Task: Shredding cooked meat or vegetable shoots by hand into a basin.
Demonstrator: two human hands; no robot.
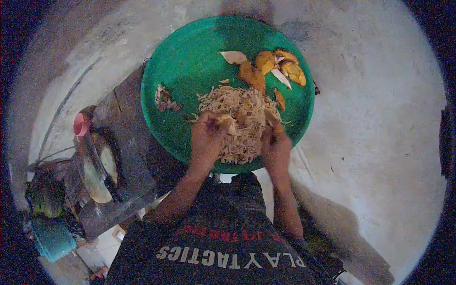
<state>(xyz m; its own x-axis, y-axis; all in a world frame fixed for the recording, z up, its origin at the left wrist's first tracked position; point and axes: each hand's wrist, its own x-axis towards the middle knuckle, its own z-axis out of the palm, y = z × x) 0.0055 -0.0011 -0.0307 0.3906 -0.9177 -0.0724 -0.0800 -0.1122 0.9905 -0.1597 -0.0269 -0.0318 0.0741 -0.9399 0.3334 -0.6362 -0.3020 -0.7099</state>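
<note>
A pile of shredded meat (238,101) lies on the near part of a large round green tray (185,53). At the pile's left side, my left hand (208,139) pinches a pale piece of meat (228,123). My right hand (276,139) is at the pile's right edge, its fingers bent and blurred; whether it holds anything cannot be told. Beyond the pile, towards the tray's far right, lie several golden-brown cooked meat pieces (265,62) and a pale slice (233,57). A small heap of darker scraps (165,99) sits at the tray's left.
Left of the tray is a dark wooden surface (130,107) with a pink cup (81,124), an oval board or dish (103,171) and a dark-handled knife (110,185). A blue plastic container (53,238) stands at the lower left. A pale, stained surface (374,107) extends on the right.
</note>
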